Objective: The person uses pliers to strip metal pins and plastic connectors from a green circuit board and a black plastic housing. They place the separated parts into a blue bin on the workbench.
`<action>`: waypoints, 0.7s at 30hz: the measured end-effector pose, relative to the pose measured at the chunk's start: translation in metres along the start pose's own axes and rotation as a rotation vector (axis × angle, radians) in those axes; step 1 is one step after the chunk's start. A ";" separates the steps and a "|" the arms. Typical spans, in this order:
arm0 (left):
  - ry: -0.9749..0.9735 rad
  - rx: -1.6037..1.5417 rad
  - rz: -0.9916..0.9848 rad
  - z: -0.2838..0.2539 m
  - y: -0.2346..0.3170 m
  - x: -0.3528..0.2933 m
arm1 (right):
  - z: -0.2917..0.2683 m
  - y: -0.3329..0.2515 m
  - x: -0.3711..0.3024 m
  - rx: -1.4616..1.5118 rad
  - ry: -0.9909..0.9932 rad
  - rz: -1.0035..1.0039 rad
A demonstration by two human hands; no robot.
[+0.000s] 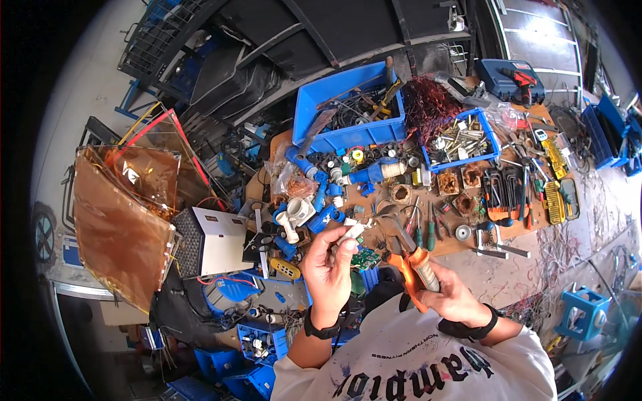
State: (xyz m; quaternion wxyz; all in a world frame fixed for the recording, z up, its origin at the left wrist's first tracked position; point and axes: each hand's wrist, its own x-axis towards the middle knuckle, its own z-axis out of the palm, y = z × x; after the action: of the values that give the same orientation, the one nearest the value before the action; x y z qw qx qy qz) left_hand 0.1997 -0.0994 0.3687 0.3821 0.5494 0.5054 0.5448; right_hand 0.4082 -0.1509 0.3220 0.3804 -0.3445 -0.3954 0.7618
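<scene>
Spreading past the bench, a pale floor (605,271) littered with wire scraps takes up the right of the workshop, while black metal framing (354,33) closes the far side and a large, glossy brown sheet (124,230) leans at the left. Nearer, a brown wooden workbench (449,247) carries hardware in loose groups: a deep blue plastic bin (364,138) at its far side keeps cables and tools penned in, and a shallow blue plastic tray (468,162) to the right of that seems meant to stop its short metal fittings rolling about. A pair of orange-handled metal pliers (405,266) sits in the right hand (461,297) at the bench's near side, fingers curled around the grips, probably for a firm squeeze, nose pointing away from the body; I cannot tell how far the jaws are parted. Two green-handled screwdrivers (431,234) lie to the right of them, apparently within easy reach. Smallest, an irregular white plastic piece (355,230) is held up by the left hand (328,267), thumb and forefinger pinched on it, likely because so little a part allows only a fingertip grip.
</scene>
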 end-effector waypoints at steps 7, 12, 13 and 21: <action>-0.015 -0.046 -0.065 -0.002 -0.017 0.002 | -0.012 -0.003 0.009 -0.126 0.085 -0.052; -0.018 -0.023 -0.104 -0.004 -0.025 0.001 | -0.020 0.000 0.012 0.039 0.089 0.124; -0.014 -0.031 -0.124 -0.006 -0.025 0.001 | -0.020 0.002 0.014 0.073 0.089 0.109; -0.008 -0.139 -0.216 -0.023 -0.029 0.000 | -0.018 0.003 0.027 0.101 -0.036 0.119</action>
State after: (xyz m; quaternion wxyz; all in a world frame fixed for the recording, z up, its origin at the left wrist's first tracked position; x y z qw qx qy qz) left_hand 0.1731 -0.0963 0.3435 0.4774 0.4662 0.5212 0.5321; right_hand 0.4097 -0.1232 0.3050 0.3438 -0.3341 -0.3422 0.8081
